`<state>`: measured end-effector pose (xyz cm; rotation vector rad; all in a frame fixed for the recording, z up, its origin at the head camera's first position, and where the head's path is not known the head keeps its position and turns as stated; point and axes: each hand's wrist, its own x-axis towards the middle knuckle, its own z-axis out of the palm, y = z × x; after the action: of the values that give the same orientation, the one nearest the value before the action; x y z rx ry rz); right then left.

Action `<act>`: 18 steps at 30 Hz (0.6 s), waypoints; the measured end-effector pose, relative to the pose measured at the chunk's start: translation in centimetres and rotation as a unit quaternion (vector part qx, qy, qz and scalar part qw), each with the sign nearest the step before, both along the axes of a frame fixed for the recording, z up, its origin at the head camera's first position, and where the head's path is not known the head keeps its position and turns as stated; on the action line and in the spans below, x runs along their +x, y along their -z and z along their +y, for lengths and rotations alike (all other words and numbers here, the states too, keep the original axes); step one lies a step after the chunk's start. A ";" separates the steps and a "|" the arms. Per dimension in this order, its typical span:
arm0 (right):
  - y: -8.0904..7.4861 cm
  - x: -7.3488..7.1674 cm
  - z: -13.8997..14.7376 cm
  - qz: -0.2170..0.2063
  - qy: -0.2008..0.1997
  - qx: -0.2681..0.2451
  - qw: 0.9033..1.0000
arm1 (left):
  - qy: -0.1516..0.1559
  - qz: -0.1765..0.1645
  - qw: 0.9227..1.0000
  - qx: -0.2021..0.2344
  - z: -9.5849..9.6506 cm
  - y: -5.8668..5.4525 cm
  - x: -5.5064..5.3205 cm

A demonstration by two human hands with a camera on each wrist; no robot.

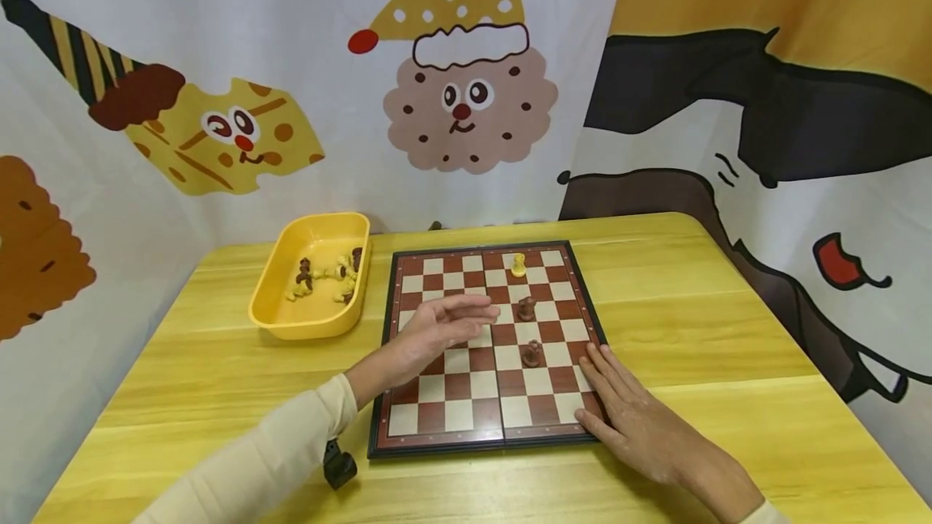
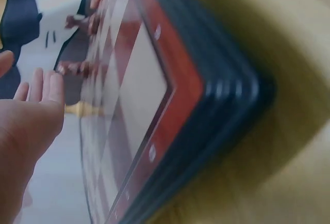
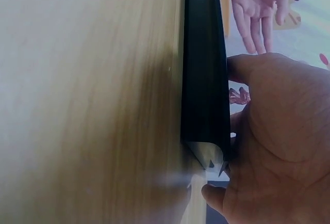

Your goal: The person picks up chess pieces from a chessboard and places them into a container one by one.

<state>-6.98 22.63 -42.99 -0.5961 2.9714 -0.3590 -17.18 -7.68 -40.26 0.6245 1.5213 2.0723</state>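
Observation:
A red-and-cream chessboard (image 1: pixel 456 360) with a dark rim lies on the table. My left hand (image 1: pixel 444 322) is held above its left half, fingers extended and nothing in them; the left wrist view shows this hand (image 2: pixel 31 126) too. My right hand (image 1: pixel 633 411) rests on the board's right edge, fingertips on the border; in the right wrist view this hand (image 3: pixel 283 136) is beside the dark rim (image 3: pixel 206 64). Between the hands stand a yellow chess piece (image 1: pixel 518 266) near the far side and two brown chess pieces, one mid-board (image 1: pixel 526 310), the other nearer me (image 1: pixel 531 355).
A yellow tray (image 1: pixel 302 328) holding several yellow and brown chess pieces (image 1: pixel 342 269) stands left of the board. A small black object (image 1: pixel 338 466) is at my left wrist. Behind the wooden table (image 1: pixel 692 306) hangs a cartoon-printed curtain (image 1: pixel 291 31).

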 end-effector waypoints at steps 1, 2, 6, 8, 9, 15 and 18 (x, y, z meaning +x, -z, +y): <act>0.0 0.0 0.0 -0.001 -0.001 -0.001 1.000 | 0.006 -0.005 1.000 -0.004 0.3 0.1 0.1; 0.0 0.0 0.0 -0.002 -0.001 -0.001 1.000 | 0.011 -0.007 1.000 -0.007 0.6 0.2 0.2; -0.1 0.1 0.0 -0.002 -0.005 -0.002 1.000 | 0.023 -0.002 1.000 -0.016 1.9 0.7 0.3; -0.2 0.0 0.0 -0.001 -0.005 -0.003 1.000 | 0.031 0.004 0.999 -0.031 2.5 1.0 0.3; -0.2 0.0 0.0 0.000 -0.006 -0.002 1.000 | 0.041 0.009 0.998 -0.042 2.9 1.1 0.2; -0.1 -0.1 0.0 -0.003 -0.008 -0.007 1.000 | 0.070 0.050 0.993 -0.085 4.9 1.1 0.3; -0.1 0.0 0.1 -0.005 -0.005 -0.009 1.000 | 0.045 0.080 0.989 -0.119 5.7 0.4 0.8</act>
<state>-6.97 22.70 -42.90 -0.6095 2.9570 -0.3867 -16.43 -1.98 -40.68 0.7671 1.7643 1.7746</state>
